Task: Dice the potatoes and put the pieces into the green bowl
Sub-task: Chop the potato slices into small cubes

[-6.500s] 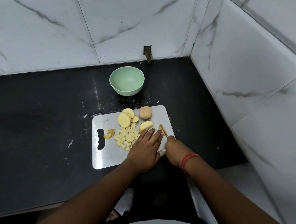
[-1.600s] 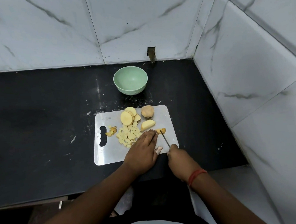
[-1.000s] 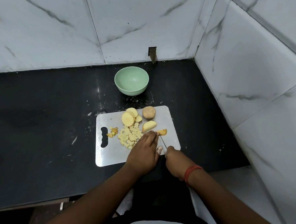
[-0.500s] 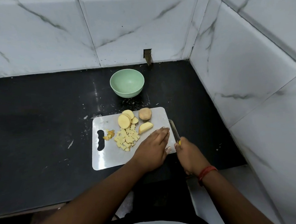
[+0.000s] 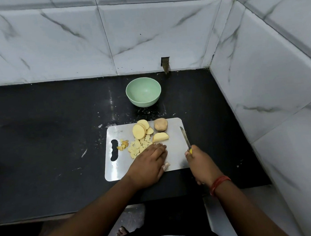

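Since a moment ago my right hand [image 5: 201,162], clenched on the knife [image 5: 185,138], has swung out to three o'clock of the board [image 5: 117,166] while my left hand [image 5: 150,163] lies flat by the diced pieces [image 5: 137,147] (green bowl [image 5: 143,92] at twelve o'clock, nothing in it), so next I'd steady the potato wedge [image 5: 160,137], fingertips tucked.

1. The black counter [image 5: 44,141] fills the left of the frame, bare apart from a few specks.
2. The tiled walls [image 5: 257,76] close the top and right.
3. The green bowl [image 5: 143,91] stands apart above the cutting board [image 5: 174,153], with bare counter between them.
4. Potato slices [image 5: 141,130] and an unpeeled potato piece [image 5: 160,124] line the board's top edge, facing that gap.
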`<act>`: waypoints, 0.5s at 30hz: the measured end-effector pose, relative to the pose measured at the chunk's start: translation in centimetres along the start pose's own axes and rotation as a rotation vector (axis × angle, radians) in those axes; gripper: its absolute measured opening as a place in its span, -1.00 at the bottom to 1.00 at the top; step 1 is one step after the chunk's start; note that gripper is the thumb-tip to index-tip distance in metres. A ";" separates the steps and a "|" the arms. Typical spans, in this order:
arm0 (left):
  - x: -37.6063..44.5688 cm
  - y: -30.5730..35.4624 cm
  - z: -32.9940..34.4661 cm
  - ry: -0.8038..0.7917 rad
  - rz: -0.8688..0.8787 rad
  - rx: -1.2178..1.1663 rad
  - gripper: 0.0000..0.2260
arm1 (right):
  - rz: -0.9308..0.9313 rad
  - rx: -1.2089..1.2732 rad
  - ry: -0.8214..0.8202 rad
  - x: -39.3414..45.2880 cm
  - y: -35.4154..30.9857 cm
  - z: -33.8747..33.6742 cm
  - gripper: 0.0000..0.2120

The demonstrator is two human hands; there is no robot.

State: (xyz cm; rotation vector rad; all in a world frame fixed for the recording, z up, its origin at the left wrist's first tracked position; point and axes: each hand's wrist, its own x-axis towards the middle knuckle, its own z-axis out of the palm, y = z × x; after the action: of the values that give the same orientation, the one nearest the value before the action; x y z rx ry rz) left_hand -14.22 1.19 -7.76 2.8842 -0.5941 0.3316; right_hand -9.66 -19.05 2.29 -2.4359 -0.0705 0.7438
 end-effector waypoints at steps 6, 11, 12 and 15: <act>4.9 -2.0 -2.0 0.023 -0.129 0.149 -0.54 | -0.039 0.041 0.006 0.3 -0.6 -0.1 -0.78; 6.7 -3.4 -2.7 -0.122 -0.080 0.388 -0.70 | -0.054 0.035 0.003 0.3 -0.8 -0.2 -0.78; 7.0 -3.4 -2.8 -0.140 -0.074 0.403 -0.73 | -0.056 0.035 0.007 0.3 -0.8 -0.2 -0.78; 7.1 -3.4 -2.4 -0.202 -0.077 0.397 -0.74 | -0.064 0.032 0.012 0.2 -0.6 -0.4 -0.78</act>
State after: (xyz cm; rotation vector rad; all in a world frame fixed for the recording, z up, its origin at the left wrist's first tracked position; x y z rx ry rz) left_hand -6.85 2.19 -4.11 3.3416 -0.4924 0.1610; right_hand -9.23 -18.77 2.80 -2.3955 -0.1308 0.6965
